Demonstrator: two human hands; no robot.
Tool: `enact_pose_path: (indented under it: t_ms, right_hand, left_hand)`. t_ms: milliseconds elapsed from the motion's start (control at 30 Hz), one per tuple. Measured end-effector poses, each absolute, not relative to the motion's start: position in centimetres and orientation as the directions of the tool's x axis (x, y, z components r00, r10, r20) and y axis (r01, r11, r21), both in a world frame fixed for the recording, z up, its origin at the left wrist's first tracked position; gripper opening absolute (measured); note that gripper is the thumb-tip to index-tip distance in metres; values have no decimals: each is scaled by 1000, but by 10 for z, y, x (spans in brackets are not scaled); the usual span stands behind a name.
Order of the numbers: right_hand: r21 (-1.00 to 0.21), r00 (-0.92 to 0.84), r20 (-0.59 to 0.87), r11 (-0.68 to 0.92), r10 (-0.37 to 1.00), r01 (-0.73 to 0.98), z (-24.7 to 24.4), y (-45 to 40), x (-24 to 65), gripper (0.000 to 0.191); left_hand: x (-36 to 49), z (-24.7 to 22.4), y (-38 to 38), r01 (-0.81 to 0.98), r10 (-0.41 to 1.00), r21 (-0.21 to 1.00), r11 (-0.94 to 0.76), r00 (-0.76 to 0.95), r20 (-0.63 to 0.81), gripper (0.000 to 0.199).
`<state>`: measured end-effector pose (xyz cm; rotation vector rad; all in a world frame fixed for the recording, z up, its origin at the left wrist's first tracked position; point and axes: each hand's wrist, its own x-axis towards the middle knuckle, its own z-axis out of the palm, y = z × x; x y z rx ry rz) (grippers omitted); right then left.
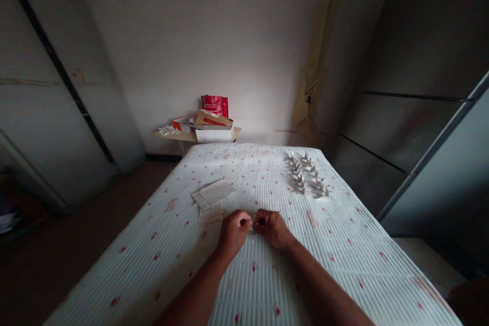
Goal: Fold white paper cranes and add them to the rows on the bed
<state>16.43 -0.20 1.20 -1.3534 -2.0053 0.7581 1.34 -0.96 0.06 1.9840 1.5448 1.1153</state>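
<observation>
My left hand (234, 230) and my right hand (275, 229) meet over the middle of the striped bedspread, both pinched closed. Between their fingertips is a small piece of folded paper (252, 235), mostly hidden by the fingers. Just beyond my left hand lies a loose stack of printed paper sheets (214, 194), the top one turned askew. Further off to the right, several folded paper figures (300, 179), pale and with pointed tips like cranes, stand in rows.
The white bedspread (168, 244) with red specks covers the bed. Beyond its far edge, a small table (187, 136) holds a red bag (214, 105), a white box (214, 135) and more folded paper (168, 130). Cabinet panels flank both sides.
</observation>
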Motion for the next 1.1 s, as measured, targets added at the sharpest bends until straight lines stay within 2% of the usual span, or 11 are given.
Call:
enact_pose_path:
  t_ms: [133, 300, 800, 1100]
  right_hand:
    - [-735, -300, 144, 305, 943, 606, 13, -2, 164, 10]
    - [-745, -311, 143, 309, 940, 591, 12, -1, 165, 8]
    - [-754, -299, 141, 298, 944, 585, 11, -1, 164, 7]
    - [-776, -309, 155, 309, 939, 549, 12, -3, 165, 7]
  left_hand:
    - [11, -4, -9, 643, 944, 710, -287, 62, 325, 18]
    - [5, -5, -9, 623, 924, 688, -372, 175, 341, 30]
    - [-1, 0, -10, 729, 913, 552, -406, 302, 273, 24]
    - [-4, -1, -8, 781, 881, 409, -472, 406, 242, 21]
